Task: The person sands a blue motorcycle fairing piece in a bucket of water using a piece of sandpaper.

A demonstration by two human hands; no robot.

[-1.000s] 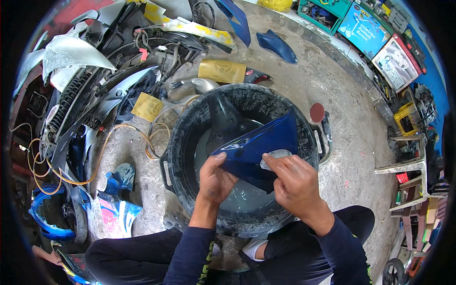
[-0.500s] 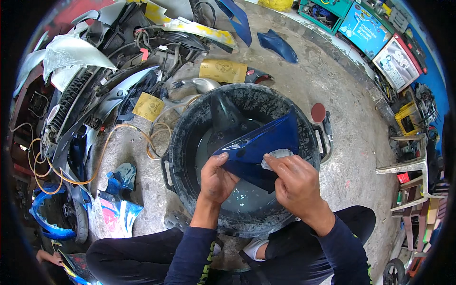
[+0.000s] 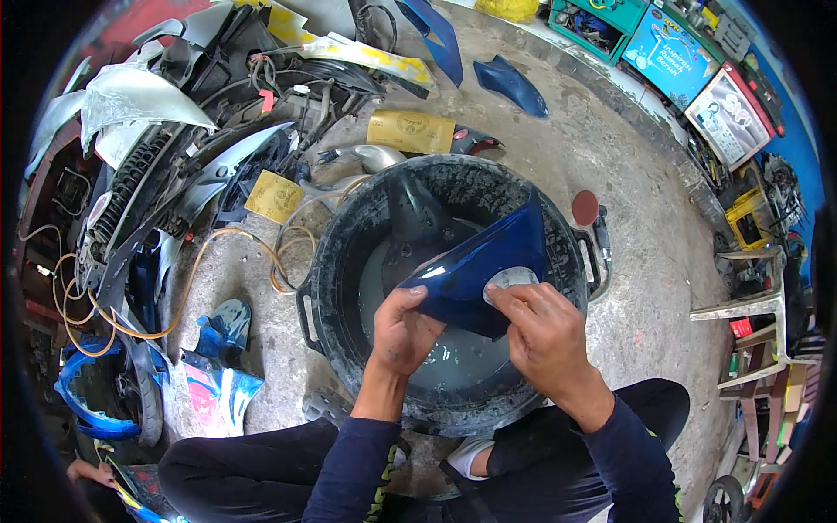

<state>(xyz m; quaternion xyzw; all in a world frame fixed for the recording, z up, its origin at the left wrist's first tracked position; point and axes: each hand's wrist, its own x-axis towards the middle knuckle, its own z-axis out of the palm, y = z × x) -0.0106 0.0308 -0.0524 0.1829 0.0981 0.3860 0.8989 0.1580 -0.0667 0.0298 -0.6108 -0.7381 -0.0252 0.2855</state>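
Note:
A glossy dark blue fairing panel, pointed at its upper right, is held slanted over a big black tub. My left hand grips its lower left end, thumb on the face and the other fingers largely hidden behind. Against the panel's right side, my right hand pinches a pale grey rounded pad, which lies flat on the blue surface; its exact kind is unclear. Cloudy water shows in the tub. A dark panel leans inside against the far wall.
Motorcycle body parts are heaped at the left, with an orange hose nearby. Yellow sandpaper sheets lie beyond the tub. A round sander sits right of it. A stool stands far right. Another person's hand shows lower left.
The blue panel has tilted in my hands, so its glare and lower edge look different. The pad shows more of its face, still pressed to the panel by my right hand.

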